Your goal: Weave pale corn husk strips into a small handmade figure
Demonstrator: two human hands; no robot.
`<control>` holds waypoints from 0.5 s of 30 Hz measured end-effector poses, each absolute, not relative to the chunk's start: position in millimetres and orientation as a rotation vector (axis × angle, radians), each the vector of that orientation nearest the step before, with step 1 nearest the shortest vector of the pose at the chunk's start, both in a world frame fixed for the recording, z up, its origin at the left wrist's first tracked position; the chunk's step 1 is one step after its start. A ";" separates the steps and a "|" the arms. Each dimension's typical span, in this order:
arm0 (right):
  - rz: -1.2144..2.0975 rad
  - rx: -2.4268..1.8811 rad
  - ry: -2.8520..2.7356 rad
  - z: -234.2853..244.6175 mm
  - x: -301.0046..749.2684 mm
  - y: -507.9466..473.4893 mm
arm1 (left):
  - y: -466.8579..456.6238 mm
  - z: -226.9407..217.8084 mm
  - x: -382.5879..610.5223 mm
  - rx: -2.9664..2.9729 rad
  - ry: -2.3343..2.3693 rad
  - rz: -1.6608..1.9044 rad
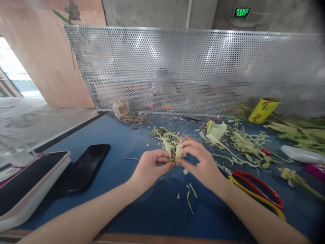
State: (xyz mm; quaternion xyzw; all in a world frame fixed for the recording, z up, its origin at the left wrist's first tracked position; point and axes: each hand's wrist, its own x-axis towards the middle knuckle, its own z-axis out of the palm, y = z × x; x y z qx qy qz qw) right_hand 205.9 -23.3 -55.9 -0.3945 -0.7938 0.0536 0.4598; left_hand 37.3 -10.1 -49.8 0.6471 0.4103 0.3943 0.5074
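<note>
My left hand (154,165) and my right hand (200,163) meet over the middle of the blue table. Between their fingertips they pinch a small bunch of pale green husk-like pieces (178,150), which stick up like two petals. Both hands are closed on this bunch, and its lower end is partly hidden by the fingers. Just behind it lies a heap of green shredded plant bits (162,133). Several thin green scraps (190,200) are scattered in front of the hands. By my right wrist lie scissors (256,191) with one red and one yellow handle.
Two phones lie at the left, a black one (87,166) and one in a pale case (33,184). Twine (135,119) is at the back left. Shredded leaves (248,144), a yellow roll (264,110) and a white-handled tool (302,154) lie right. A perforated metal screen (188,64) stands behind.
</note>
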 end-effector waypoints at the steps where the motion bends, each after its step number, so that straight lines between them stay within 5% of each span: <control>1: 0.183 -1.006 -1.933 -56.0 206.1 -23.1 | -9.9 -49.5 37.0 1.576 0.986 0.934; 15: 0.688 -1.233 -1.883 -50.3 208.7 -24.9 | -8.5 -48.2 35.2 1.654 0.928 0.784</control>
